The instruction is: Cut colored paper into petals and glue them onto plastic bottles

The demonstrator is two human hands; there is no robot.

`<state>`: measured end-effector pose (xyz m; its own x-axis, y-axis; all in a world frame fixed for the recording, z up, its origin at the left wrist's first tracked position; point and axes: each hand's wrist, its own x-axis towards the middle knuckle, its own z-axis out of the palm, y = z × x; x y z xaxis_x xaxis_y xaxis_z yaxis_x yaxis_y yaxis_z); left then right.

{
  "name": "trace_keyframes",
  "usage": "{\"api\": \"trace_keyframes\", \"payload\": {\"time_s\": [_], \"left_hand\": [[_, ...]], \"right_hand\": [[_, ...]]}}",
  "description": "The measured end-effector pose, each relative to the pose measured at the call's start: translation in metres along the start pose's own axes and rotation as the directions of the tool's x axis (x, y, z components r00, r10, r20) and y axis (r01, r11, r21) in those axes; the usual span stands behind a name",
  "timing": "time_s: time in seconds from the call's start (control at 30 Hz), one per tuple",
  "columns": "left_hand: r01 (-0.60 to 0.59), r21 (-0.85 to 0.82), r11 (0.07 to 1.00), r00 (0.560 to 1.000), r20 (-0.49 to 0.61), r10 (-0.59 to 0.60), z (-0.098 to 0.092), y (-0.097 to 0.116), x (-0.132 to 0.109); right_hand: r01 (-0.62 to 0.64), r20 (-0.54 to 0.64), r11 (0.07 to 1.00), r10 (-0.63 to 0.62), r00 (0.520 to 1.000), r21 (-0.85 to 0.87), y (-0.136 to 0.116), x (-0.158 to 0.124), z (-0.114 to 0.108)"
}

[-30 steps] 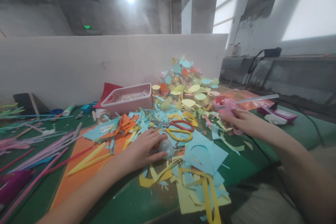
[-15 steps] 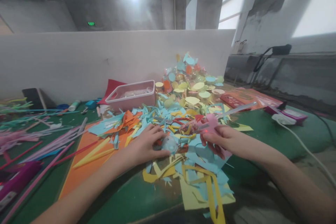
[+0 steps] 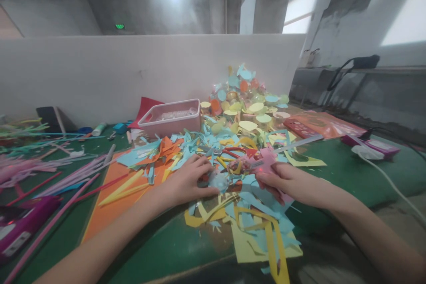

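My left hand is closed around a small clear, pale-blue rounded plastic piece, thumb on the near side and fingers on the far side. A pink hot glue gun is gripped in my right hand, with a translucent glue stick poking out of its back. The gun's dark nozzle points left, close to the top of the plastic piece; whether they touch I cannot tell. Light-blue and yellow paper scraps lie beneath both hands.
A pink basket holds clear plastic pieces. Beside it rises a pile of plastic cups with coloured paper discs. Orange paper, pink sticks and a purple device lie left. At right, a white cable hangs off the green table.
The glue gun has tilted and its nozzle now shows by the plastic piece. My left hand keeps its hold. The whole view has shifted slightly.
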<state>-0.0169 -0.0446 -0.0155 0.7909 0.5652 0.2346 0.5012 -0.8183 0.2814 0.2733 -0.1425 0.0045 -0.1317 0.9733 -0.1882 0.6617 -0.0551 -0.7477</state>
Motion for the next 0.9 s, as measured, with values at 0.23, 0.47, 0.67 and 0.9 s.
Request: {"api": "trace_keyframes", "payload": {"time_s": [0.23,0.47,0.67,0.9], "left_hand": [[0.043,-0.009,0.999,0.999,0.026,-0.042,-0.001,0.002,0.001],[0.025,0.003,1.0,0.999,0.048,-0.025,-0.001,0.001,0.002],[0.021,0.0,1.0,0.999,0.046,-0.021,-0.001,0.001,0.001],[0.01,-0.004,1.0,1.0,0.026,-0.01,0.002,-0.003,0.0]], "right_hand": [[-0.01,0.028,1.0,0.011,1.0,-0.023,-0.003,-0.003,-0.002],[-0.031,0.02,0.999,0.031,0.999,-0.013,-0.002,-0.003,-0.001],[-0.034,0.014,0.999,0.035,0.999,-0.025,-0.002,-0.003,-0.002],[-0.038,0.005,0.998,0.038,0.999,-0.049,-0.007,-0.005,-0.011]]}}
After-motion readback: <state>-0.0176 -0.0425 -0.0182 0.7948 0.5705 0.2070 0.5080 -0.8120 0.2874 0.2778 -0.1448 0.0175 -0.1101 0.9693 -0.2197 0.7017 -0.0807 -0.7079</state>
